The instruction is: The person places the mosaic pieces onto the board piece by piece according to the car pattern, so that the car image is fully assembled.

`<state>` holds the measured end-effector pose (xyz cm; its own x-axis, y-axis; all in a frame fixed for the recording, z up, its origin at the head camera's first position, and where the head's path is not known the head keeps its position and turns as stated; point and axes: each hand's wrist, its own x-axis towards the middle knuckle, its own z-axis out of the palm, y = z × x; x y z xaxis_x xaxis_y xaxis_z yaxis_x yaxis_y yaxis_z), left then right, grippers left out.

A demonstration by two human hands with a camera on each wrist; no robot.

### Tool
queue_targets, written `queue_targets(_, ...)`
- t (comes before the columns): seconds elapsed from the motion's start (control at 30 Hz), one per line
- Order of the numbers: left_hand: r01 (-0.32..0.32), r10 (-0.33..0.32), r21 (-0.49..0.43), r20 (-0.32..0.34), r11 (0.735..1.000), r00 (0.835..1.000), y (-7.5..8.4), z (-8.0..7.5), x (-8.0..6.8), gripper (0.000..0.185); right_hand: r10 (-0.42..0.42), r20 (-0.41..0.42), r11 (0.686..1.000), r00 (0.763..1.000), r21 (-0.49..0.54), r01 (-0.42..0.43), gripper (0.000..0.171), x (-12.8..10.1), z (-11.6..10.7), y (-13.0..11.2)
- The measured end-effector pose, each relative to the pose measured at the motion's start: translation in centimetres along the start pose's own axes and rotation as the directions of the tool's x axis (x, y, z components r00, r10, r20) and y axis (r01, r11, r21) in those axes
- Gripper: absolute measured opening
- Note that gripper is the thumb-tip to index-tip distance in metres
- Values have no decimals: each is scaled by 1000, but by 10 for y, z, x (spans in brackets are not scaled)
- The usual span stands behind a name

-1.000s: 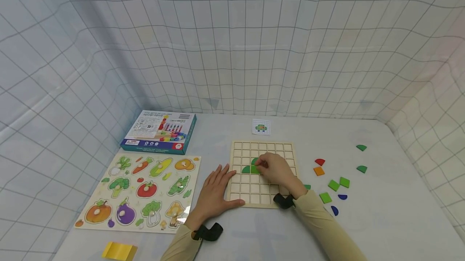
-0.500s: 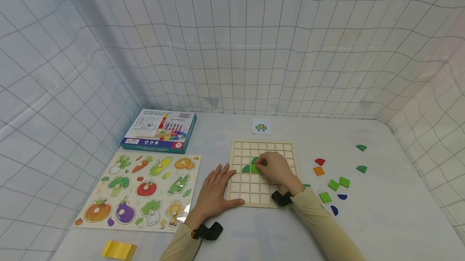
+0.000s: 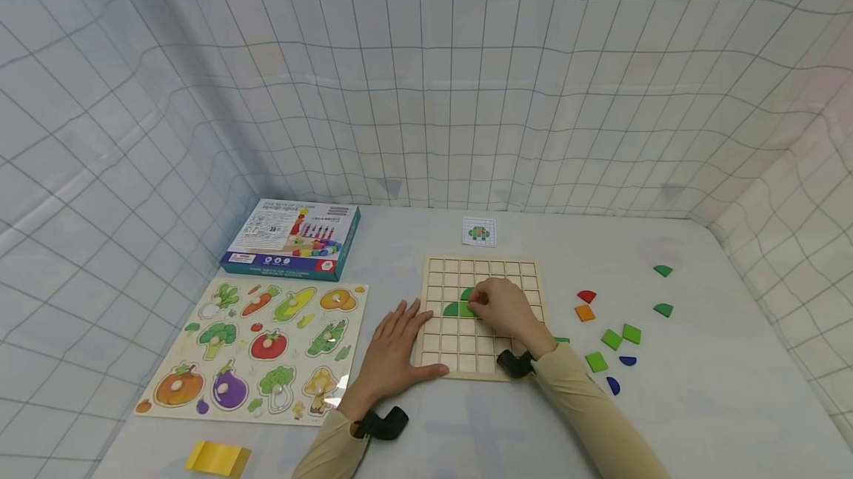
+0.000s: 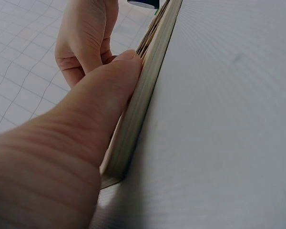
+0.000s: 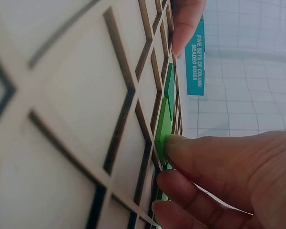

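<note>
Gridded sheeting point(image 3: 426, 94) is hanging behind and to both sides of the grid board; the pale desk point(image 3: 746, 383) is carrying everything. The vegetable puzzle board point(image 3: 249, 349) is lying flat left of the grid board, with the printed box point(image 3: 289, 238) sitting left of and beyond it. The grid board point(image 3: 449, 346) itself is lying in front of the person.

The left hand point(image 3: 393, 357) is resting along the left and near edges of the grid board, fingers spread, thumb on the near rim. The right hand point(image 3: 504, 309) is reaching over the grid board's middle, pinching with thumb and curled fingers at the light-green square point(image 3: 465, 310); in the right wrist view the thumb tip is touching it.

The yellow piece point(image 3: 218, 459) is lying left of and nearer than the grid board. A pattern card point(image 3: 479, 232) is lying just beyond its far edge. Three loose green squares point(image 3: 612, 339) and an orange square point(image 3: 585, 313) are lying right of it.

The light-green square is sitting on the grid board between a left green quarter point(image 3: 451, 309) and the fingers; an upper green quarter point(image 3: 466, 293) is showing just beyond. A red quarter point(image 3: 586, 296) and two loose green quarters point(image 3: 663, 271) are lying right of the grid board; two blue half-discs point(image 3: 628, 361) are lying right and nearer.
</note>
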<state>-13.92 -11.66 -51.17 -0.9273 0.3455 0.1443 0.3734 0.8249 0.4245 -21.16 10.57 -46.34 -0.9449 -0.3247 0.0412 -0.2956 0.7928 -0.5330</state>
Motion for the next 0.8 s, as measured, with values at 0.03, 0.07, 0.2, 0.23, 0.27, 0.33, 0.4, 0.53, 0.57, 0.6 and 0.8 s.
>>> queue_targets(0.03, 0, 0, 1, 0, 1000, 1000, 0, 0, 0, 92, 0, 0, 1000, 1000, -1, 0, 10, 0, 0, 0)
queue_targets(0.07, -1, 1, 2, -1, 1000, 1000, 0, 0, 0, 92, 0, 2, 1000, 1000, -2, 0, 11, 0, 0, 0)
queue_targets(0.2, -4, 4, 1, -3, 1000, 1000, 0, -1, 1, 92, -3, 12, 1000, 1000, 4, 3, 7, -2, -2, 0)
queue_targets(0.23, -6, 6, 1, -4, 1000, 1000, 0, -1, 1, 92, -7, 13, 1000, 1000, 6, 7, 6, -4, -3, 0)
queue_targets(0.27, -8, 8, -2, -3, 1000, 1000, 0, -1, 1, 91, -11, 12, 1000, 1000, 7, 11, 5, -5, -3, 1)
queue_targets(0.33, -11, 11, -3, -5, 1000, 1000, 1, -1, 0, 91, -16, 12, 1000, 1000, 14, 16, 4, -8, -4, 3)
queue_targets(0.4, -13, 13, -2, -4, 1000, 1000, 0, 0, 0, 91, -18, 6, 1000, 1000, 16, 18, 5, -12, -6, 5)
queue_targets(0.53, -12, 12, 3, -6, 1000, 1000, 0, 1, 0, 92, -1, -6, 1000, 1000, 25, 1, 6, -21, -15, 12)
queue_targets(0.57, -10, 10, 5, -6, 1000, 1000, 0, 1, 0, 92, 1, -14, 1000, 1000, 24, -1, 7, -23, -17, 15)
queue_targets(0.6, -10, 10, 7, -6, 1000, 1000, 0, 1, 0, 92, 4, -21, 1000, 1000, 26, -3, 7, -25, -20, 19)
queue_targets(0.8, -16, 16, 0, -10, 1000, 1000, 1, -1, -1, 91, 1, -81, 1000, 997, 24, 1, 10, -41, -39, 50)
